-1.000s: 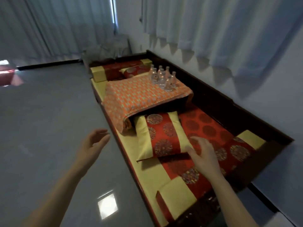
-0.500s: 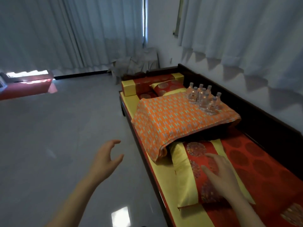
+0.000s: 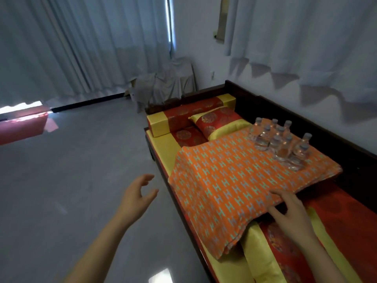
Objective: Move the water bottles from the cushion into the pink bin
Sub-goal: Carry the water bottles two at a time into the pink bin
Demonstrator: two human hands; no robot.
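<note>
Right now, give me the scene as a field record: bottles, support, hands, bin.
bottles: cluster of clear water bottles, upright, at the far right corner of the orange cushion
support: cushion lies on a red and yellow daybed
left hand: open, empty, over the floor
right hand: open, empty, fingers at the cushion's near edge
pink bin: possibly the pinkish-red object at far left, cut off

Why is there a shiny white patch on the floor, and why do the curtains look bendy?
In the head view, the patch is glare, a light reflecting off the glossy floor; the curtains lean because the wide-angle lens bends edges; the water bottles look slightly blurry.
</note>
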